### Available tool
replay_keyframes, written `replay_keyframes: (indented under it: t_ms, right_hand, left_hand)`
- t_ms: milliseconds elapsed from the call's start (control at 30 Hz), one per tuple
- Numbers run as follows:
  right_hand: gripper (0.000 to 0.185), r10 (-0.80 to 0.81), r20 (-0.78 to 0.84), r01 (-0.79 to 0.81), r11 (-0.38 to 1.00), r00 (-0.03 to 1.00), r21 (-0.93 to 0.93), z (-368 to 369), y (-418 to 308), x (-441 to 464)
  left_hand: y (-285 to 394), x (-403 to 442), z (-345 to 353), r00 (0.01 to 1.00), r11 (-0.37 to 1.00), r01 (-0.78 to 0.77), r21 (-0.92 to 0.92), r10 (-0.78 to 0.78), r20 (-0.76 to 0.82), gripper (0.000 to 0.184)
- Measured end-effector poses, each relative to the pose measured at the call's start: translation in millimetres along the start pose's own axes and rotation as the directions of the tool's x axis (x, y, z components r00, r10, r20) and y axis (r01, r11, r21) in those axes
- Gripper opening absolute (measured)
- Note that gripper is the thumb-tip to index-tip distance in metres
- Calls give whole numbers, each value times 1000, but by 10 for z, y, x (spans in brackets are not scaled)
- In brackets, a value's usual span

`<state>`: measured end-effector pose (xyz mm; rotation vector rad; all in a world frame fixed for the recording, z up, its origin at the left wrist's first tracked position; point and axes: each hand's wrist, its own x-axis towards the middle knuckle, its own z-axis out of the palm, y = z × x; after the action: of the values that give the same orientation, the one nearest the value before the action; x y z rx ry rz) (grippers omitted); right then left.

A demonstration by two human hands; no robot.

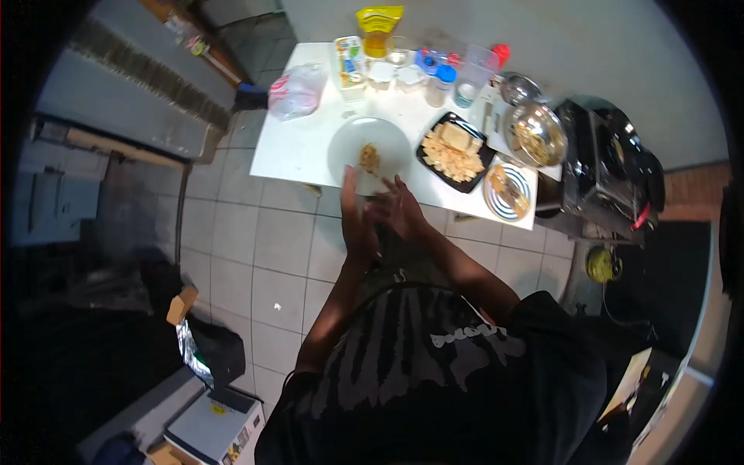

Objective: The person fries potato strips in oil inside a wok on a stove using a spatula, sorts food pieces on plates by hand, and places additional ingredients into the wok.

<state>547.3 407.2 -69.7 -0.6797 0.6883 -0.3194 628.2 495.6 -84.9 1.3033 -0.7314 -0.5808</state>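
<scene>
My left hand [355, 218] is raised at the table's front edge, its fingers stretched out and nothing visible in it. Close beside it on the right, my right hand [399, 209] has its fingers spread, also holding nothing that I can see. Just beyond both hands lies a round, pale plate [349, 139] with a small heap of brownish food [370, 158] on it. To its right, a black square plate [467, 186] bears pale, broken pieces and a squarish slice [456, 137].
A striped plate [522, 173] with food stands at the table's right corner, near a metal bowl [558, 133] and a black stove [593, 167]. Along the back are a yellow pouch [379, 19], a blue-lidded jar [439, 89] and containers. A plastic bag [297, 91] lies left.
</scene>
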Motion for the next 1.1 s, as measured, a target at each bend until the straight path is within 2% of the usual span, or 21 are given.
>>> replay_keyframes:
  t_ms: [33, 67, 100, 133, 167, 200, 233, 300, 333, 400, 433, 467, 533, 567, 633, 700, 767, 867, 900, 967, 1100]
  right_hand:
    - [56, 44, 157, -74, 978, 987, 193, -212, 91, -42]
    - [57, 46, 322, -169, 916, 946, 364, -285, 42, -186]
    - [56, 166, 68, -178, 863, 984, 473, -341, 39, -368]
    - [56, 139, 50, -145, 860, 989, 489, -481, 86, -549]
    - [53, 56, -61, -35, 954, 997, 298, -676, 137, -735]
    - [51, -47, -156, 60, 995, 987, 79, -888, 154, -904]
    - [51, -75, -169, 91, 992, 983, 89, -1051, 114, -1114]
    - [45, -98, -202, 149, 955, 974, 257, -1377, 69, -1558]
    - [45, -116, -210, 171, 949, 971, 265, -1611, 122, -1695]
    - [41, -227, -478, 366, 904, 848, 220, -2159, 318, -1823]
    - [41, -240, -486, 385, 896, 840, 223, -2412, 365, -1922]
    - [40, -303, -481, 477, 828, 823, 295, -2633, 379, -2035]
    - [39, -375, -490, 576, 733, 787, 363, -2944, 309, -2326]
    - [38, -340, -578, 603, 716, 741, 352, -2941, 131, -2547]
    - [37, -338, -696, 678, 675, 634, 290, -3224, 57, -2869]
    - [38, -353, -720, 674, 708, 598, 213, -3666, -13, -3258]
    - [39, -370, -763, 704, 693, 531, 155, -4140, -36, -3559]
    - [36, -381, -865, 778, 628, 328, 19, -4835, -167, -4031]
    - [36, -379, -867, 771, 637, 324, 10, -5007, -234, -4186]
    - [35, -408, -890, 835, 547, 204, -59, -5277, -475, -4442]
    - [33, -422, -894, 855, 510, 153, -95, -5661, -835, -4559]
  left_hand:
    - [-183, -155, 22, 956, 901, -228, 370, 134, 262, 59]
    - [-187, -261, 124, 831, 622, -504, 599, 160, 533, 58]
    - [-201, -383, 291, 806, 498, -583, 642, 251, 536, 53]
    - [-196, -511, 359, 785, 500, -607, 618, 258, 563, 53]
    - [-235, -635, 387, 876, 818, -244, 521, -45, 480, 48]
    - [-300, -693, 434, 809, 906, 209, 369, -372, 455, 43]
    - [-421, -697, 437, 799, 910, 186, 371, -360, 482, 43]
    - [-632, -703, 428, 520, 784, 142, 604, -579, 628, 36]
    - [-605, -769, 562, 511, 786, 122, 606, -573, 640, 36]
    - [-491, -882, 868, 559, 849, 123, 513, -487, 671, 47]
    - [-449, -918, 1065, 547, 865, -16, 502, -413, 728, 51]
    - [-387, -960, 1308, 535, 866, -31, 500, -408, 740, 51]
    - [-316, -1058, 1858, 415, 863, -28, 504, -449, 791, 59]
    - [-341, -1095, 2129, 335, 886, -15, 463, -432, 838, 58]
    - [-429, -1251, 2738, 300, 913, -59, 404, -370, 879, 60]
    - [-523, -1486, 3348, 268, 932, -89, 352, -318, 909, 62]
    - [-588, -1653, 3935, 186, 940, 172, 294, -324, 928, 55]
    - [-499, -1856, 4551, 71, 928, 125, 350, -360, 930, 49]
    - [-475, -1926, 4682, 70, 929, 139, 344, -356, 932, 49]
    - [-456, -1959, 4882, 101, 952, 79, 296, -303, 948, 48]
    - [-624, -1947, 5102, 162, 926, 153, 346, -369, 915, 48]
